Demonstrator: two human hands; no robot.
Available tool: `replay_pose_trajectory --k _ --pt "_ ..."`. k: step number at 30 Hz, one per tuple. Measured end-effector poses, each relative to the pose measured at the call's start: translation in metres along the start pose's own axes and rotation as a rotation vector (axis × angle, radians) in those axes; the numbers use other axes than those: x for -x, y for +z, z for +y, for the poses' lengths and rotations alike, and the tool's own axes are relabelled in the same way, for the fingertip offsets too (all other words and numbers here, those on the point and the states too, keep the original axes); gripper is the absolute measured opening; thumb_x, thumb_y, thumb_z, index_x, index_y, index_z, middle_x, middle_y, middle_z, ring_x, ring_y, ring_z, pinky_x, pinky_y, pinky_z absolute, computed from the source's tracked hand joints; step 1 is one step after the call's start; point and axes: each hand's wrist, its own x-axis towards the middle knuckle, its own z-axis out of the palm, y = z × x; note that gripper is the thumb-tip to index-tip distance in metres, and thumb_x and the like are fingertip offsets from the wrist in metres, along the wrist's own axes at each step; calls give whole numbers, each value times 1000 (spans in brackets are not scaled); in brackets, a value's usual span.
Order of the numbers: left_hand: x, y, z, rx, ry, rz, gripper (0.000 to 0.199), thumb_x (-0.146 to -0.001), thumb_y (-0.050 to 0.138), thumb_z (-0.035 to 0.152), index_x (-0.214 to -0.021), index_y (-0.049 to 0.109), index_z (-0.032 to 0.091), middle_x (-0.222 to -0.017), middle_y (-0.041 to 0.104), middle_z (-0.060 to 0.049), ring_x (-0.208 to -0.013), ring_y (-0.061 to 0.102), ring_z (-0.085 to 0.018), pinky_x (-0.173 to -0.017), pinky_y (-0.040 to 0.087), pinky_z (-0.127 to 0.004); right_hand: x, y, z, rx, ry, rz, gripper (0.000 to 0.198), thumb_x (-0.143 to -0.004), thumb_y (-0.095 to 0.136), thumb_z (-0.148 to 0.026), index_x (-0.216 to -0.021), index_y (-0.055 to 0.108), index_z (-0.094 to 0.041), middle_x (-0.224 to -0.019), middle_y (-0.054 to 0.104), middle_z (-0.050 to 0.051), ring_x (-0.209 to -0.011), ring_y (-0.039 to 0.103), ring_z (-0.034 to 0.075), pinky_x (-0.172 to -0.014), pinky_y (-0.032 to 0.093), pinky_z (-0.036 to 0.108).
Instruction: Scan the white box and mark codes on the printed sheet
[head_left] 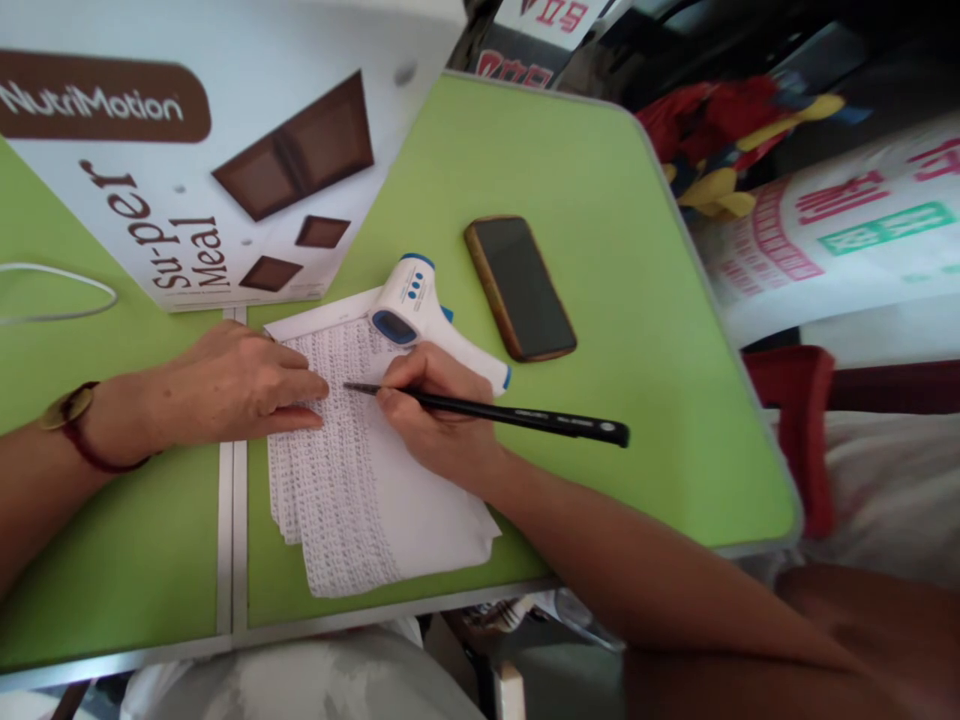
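- L hand (251,385): palm down, fingers extended, on L edge of handwritten sheets (341,510); wrist w/ dark red band.
- R hand (442,415): fingers & thumb clamped on blk pen (532,413), tip over the written rows, near L fingertips; can't tell if tip touches paper.
- Hands apart, pen tip between.
- Sheets: stacked unevenly on green tabletop (660,400), near front edge; L part of top pg filled, R part blank.
- Wht/blue IR thermometer (424,312): at sheets' top edge, just beyond R hand.
- Smartphone (523,287): screen up, brown-edged case, R of thermometer.
- NutriMotion box (176,190): behind L hand.
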Motion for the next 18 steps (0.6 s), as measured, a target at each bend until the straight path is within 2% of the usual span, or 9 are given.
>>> replay_pose_trajectory --k 6,12,15,18 --pt "0 0 0 -7 1 15 22 -100 62 39 -91 72 22 -71 68 1 -61 58 -14 -54 29 -29 1 0 3 4 -47 -4 15 -73 57 -14 -63 51 -23 -55 52 -7 -46 43 7 -44 34 23" --pt "1 0 0 -29 -3 -1 19 -98 65 38 -92 71 21 -72 69 1 -62 60 -14 -53 30 -28 3 2 7 50 -172 111 11 -83 58 -13 -78 57 -23 -62 58 -6 -51 52 9 -47 42 22" --pt "1 0 1 -88 47 71 23 -100 61 37 -88 70 20 -68 66 1 -58 59 -13 -52 31 -29 2 2 11 195 -374 22 15 -87 58 -9 -92 63 -23 -76 67 -1 -64 63 12 -57 52 25" --pt "1 -3 2 -186 112 257 34 -104 51 31 -78 68 18 -64 64 0 -55 56 -13 -52 34 -30 0 1 16 323 -582 -88 19 -89 58 -9 -101 65 -21 -86 71 5 -78 68 17 -70 59 31"
